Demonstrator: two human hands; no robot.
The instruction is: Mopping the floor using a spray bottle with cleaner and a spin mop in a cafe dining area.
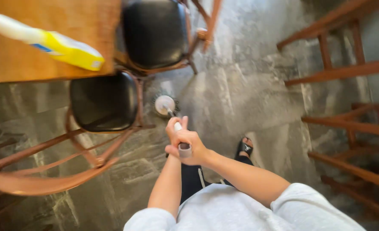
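**Q:** What do your hands hold, and where does it lie?

**A:** Both hands hold one long mop handle (177, 128), seen from above. My right hand (189, 149) wraps the grey top end of the pole, its grip fully closed around it. My left hand (175, 128) sits just beyond it, further down the pole, and its grip is closed around the white shaft too. The two hands touch, stacked one past the other.

**Q:** Which way does the pole run from your hands?

**A:** Its long axis runs away from me and a little to my left, down to the floor. At the far end is a round mop head (165, 105) with a pale cap and dark fringe around it. My left hand is the nearer one to that head.

**Q:** What is around the mop head?

**A:** It rests on a grey marbled stone floor (241, 85). Just to its left stands a wooden chair with a black padded seat (104, 102), the chair's frame almost touching the head. Beyond the head is a second black-seated chair (155, 32). Left of that chair is a wooden table (82, 25) with a yellow and white spray bottle (57, 45) lying on it. Well to the right of the head are more wooden chair frames (347, 124). My sandalled foot (244, 147) is just right of my hands.
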